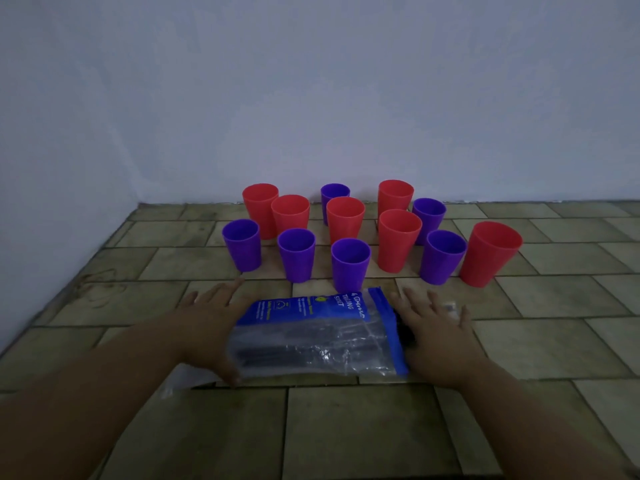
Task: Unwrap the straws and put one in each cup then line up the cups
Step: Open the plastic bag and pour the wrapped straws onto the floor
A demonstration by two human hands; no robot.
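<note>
The left hand (207, 327) and right hand (436, 336) flank the straw packet (318, 337), fingers (231, 289) spread, gripping nothing. The packet lies flat on the tiled floor (346, 427), long axis left to right, one end beside each hand. Neither hand is nearer. The cups (350, 265) stand upright beyond the packet.

Both arms reach forward — left hand (207, 327) and right hand (433, 334) spread flat.
</note>
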